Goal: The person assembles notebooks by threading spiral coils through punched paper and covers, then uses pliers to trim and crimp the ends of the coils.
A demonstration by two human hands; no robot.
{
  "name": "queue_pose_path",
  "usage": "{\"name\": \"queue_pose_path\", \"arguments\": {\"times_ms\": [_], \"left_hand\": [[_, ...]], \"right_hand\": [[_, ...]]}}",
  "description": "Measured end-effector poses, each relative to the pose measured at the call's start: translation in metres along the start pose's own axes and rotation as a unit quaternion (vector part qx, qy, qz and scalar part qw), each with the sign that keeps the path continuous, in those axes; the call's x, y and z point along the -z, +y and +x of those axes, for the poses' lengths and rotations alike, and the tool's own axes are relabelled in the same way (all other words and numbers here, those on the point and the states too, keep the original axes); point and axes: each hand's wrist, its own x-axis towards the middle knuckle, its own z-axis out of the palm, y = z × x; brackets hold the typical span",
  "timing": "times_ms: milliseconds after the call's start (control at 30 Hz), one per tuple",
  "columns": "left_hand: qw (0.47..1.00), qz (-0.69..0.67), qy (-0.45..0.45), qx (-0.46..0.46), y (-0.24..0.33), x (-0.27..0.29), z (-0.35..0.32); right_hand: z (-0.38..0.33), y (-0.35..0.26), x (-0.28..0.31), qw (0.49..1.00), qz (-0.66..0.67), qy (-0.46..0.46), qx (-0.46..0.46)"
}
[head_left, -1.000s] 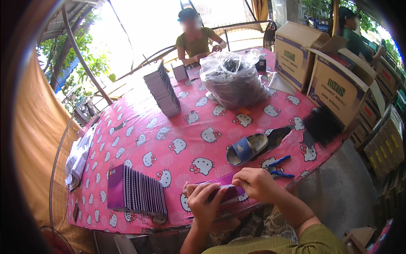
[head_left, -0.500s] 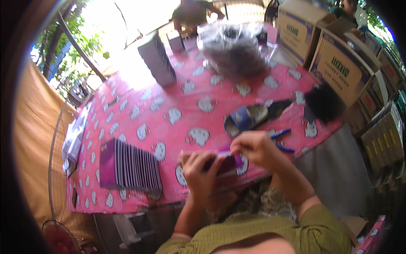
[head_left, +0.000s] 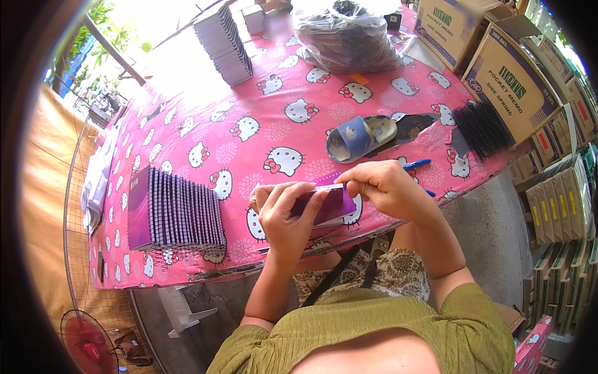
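Observation:
Above the table's near edge, my left hand (head_left: 283, 209) is closed around a small purple notebook (head_left: 336, 209), thumb on its near face and fingers behind. My right hand (head_left: 383, 190) is pinched at the notebook's upper right corner, by the row of holes; anything between those fingertips is too small to make out. Blue handles, apparently of pliers (head_left: 416, 164), stick out beyond my right hand, which covers the rest. On the left stands a row of purple notebooks with black spiral bindings (head_left: 184, 215).
A blue slipper (head_left: 356, 138) lies past my hands. Black wire coils (head_left: 479, 131) sit by cardboard boxes (head_left: 507, 87) at the right. Farther back are a tall notebook stack (head_left: 224, 47) and a clear plastic bag (head_left: 346, 40) with dark contents. A red fan (head_left: 90, 349) stands lower left.
The view has shifted and become sharper, with table objects sitting higher in it. Both hands stay at the notebook, my right one still pinched at its corner.

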Motion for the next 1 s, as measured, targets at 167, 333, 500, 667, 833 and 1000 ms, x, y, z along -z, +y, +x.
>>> {"name": "queue_pose_path", "arguments": {"times_ms": [167, 333, 500, 667, 833, 1000], "left_hand": [[1.0, -0.015, -0.007, -0.012, 0.0, 0.001, 0.004], [1.0, 0.0, -0.003, -0.004, 0.006, 0.01, 0.003], [1.0, -0.005, -0.013, -0.017, 0.005, 0.007, 0.005], [1.0, 0.007, -0.005, -0.017, 0.0, 0.008, -0.002], [1.0, -0.01, -0.001, -0.009, 0.002, 0.007, -0.001], [1.0, -0.005, -0.004, -0.02, 0.004, 0.01, 0.001]], "right_hand": [[-0.003, -0.009, -0.011, 0.988, -0.125, 0.089, 0.035], [0.0, -0.029, -0.017, 0.981, -0.163, 0.101, 0.015], [0.001, -0.031, -0.02, 0.975, -0.18, 0.129, 0.02], [-0.001, -0.036, -0.022, 0.979, -0.169, 0.114, 0.007], [0.0, -0.026, -0.023, 0.98, -0.167, 0.099, 0.049], [0.004, -0.032, -0.031, 0.976, -0.145, 0.152, 0.063]]}}
